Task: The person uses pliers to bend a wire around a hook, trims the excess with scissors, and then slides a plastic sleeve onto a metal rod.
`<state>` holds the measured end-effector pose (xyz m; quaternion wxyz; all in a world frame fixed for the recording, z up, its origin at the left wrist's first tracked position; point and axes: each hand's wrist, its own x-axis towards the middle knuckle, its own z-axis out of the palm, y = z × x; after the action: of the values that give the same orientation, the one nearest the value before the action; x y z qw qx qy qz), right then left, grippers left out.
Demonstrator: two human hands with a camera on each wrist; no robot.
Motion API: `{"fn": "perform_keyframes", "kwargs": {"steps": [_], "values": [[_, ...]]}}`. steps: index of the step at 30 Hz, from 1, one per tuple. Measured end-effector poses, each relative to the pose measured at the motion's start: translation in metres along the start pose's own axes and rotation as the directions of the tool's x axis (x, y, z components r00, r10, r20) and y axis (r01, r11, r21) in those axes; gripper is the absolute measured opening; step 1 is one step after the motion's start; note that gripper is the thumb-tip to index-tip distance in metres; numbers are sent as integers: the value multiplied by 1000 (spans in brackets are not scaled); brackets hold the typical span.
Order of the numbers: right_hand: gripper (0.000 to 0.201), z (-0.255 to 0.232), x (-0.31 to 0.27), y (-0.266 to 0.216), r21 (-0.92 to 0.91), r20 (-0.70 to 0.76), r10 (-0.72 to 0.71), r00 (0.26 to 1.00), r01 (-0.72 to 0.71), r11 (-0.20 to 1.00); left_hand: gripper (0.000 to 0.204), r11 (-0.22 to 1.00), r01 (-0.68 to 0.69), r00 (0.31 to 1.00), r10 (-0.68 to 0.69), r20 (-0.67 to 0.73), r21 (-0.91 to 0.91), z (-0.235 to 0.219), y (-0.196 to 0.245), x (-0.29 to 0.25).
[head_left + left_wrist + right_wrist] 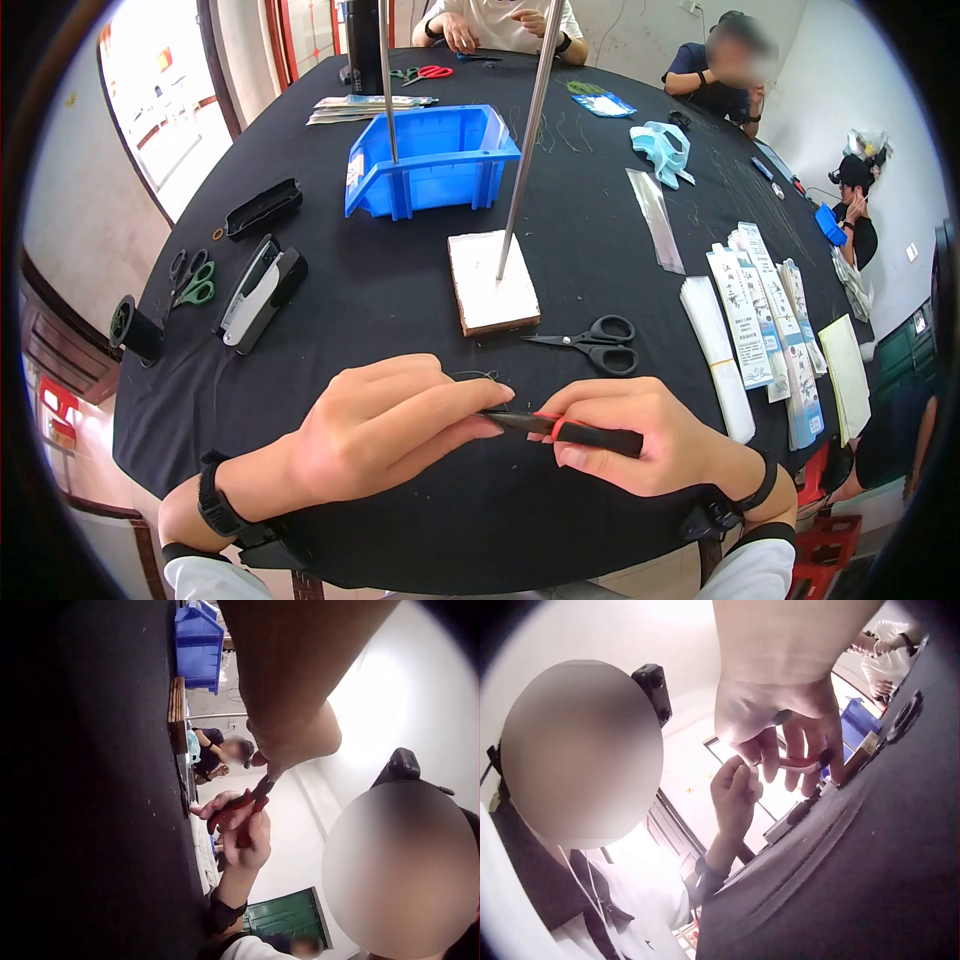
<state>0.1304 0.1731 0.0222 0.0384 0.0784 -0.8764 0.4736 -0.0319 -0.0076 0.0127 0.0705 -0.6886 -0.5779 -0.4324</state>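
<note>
My right hand [650,430] grips a pair of pliers [598,437] with red and black handles, its fingers curled round them. The dark jaws point left and reach the fingertips of my left hand [370,425]. Thumb and fingers of that hand pinch together at the jaw tips, where a thin dark line [470,374] curls out above them. Most of what the left fingers pinch is hidden behind them. In the left wrist view, the pliers [262,787] bridge the two hands above the black tablecloth [97,787].
Ahead stands a white-topped block [490,300] with a metal rod [525,160]. Black scissors [605,345] lie beside it. A blue bin [450,185] is farther back, a stapler [262,295] and green scissors [198,285] at left, printed packets [740,315] at right. Other people sit around the table.
</note>
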Motion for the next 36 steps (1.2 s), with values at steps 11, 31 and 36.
{"fn": "perform_keyframes", "kwargs": {"steps": [11, 31, 36], "values": [[16, -1, 0, 3, -273, -93, -62, 994, 34, 961, 32, 951, -169, 986, 160, 53, 258, 4, -7, -5], [15, 1, -1, 6, -202, -78, 12, 997, -27, 979, 30, 945, -127, 992, 123, 32, 303, 5, -5, -3], [16, -1, 0, 8, -106, -52, 28, 998, -33, 994, 29, 976, -25, 999, 32, -26, 215, 7, -4, -3]]}}
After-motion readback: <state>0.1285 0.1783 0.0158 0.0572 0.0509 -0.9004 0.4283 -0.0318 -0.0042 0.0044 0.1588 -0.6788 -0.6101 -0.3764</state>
